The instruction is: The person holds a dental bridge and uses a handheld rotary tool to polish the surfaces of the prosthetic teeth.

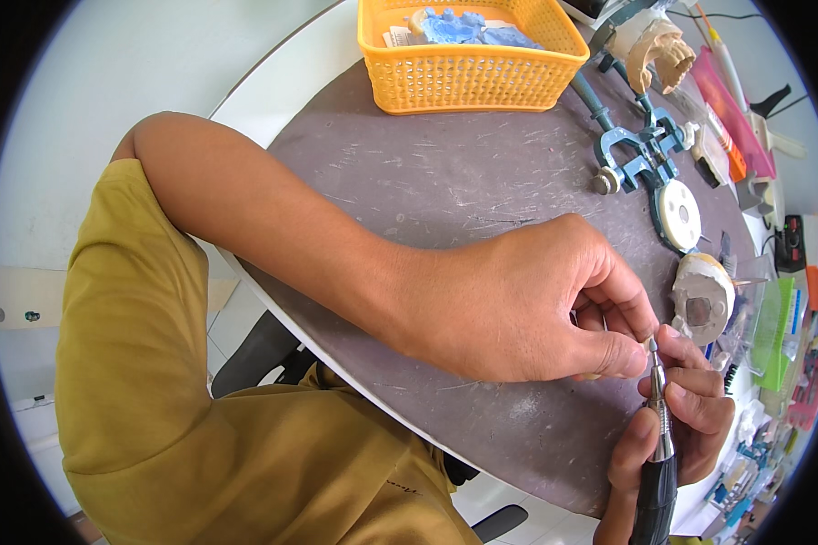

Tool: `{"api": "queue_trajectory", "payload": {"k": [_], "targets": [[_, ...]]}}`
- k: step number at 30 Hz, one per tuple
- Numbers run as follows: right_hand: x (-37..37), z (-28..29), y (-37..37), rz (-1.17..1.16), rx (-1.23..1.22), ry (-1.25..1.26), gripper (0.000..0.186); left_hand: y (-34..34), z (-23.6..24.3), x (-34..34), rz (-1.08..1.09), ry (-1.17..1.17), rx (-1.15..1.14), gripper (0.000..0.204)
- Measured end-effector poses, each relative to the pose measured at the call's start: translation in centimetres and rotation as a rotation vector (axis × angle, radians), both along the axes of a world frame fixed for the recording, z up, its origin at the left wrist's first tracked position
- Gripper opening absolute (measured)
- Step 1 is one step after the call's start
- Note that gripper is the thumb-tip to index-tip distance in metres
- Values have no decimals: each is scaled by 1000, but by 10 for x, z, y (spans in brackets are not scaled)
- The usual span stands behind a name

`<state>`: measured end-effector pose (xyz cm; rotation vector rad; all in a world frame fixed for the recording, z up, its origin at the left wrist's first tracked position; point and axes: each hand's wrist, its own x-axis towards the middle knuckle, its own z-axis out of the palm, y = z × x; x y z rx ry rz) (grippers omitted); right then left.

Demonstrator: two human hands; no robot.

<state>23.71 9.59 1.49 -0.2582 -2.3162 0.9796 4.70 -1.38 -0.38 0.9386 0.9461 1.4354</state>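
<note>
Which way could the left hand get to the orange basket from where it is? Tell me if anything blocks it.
Probably yes, straight across. The left hand is closed on something small at the tool tip, so it would have to let go first. The dark mat between it and the orange basket lies bare.

One orange basket (471,74), one rotary handpiece (660,454), two plaster casts (703,298)

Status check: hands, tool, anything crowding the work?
Left hand pinching a small hidden piece. Right hand gripping rotary handpiece, tip at left fingertips. Plaster cast close beside.
</note>
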Motion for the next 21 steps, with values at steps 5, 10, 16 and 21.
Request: {"api": "queue_trajectory", "payload": {"k": [5, 10, 16, 21], "targets": [[0, 1, 2, 26, 20, -9, 32, -1, 1, 0, 4, 7, 9, 21], [0, 0, 1, 29, 4, 0, 32, -1, 0, 0, 2, 10, 19, 22], [0, 1, 1, 23, 10, -6, 32, 0, 1, 0, -9, -1, 14, 22], [2, 2, 2, 15, -6, -6, 32, 0, 1, 0, 2, 17, 26, 22]]}}
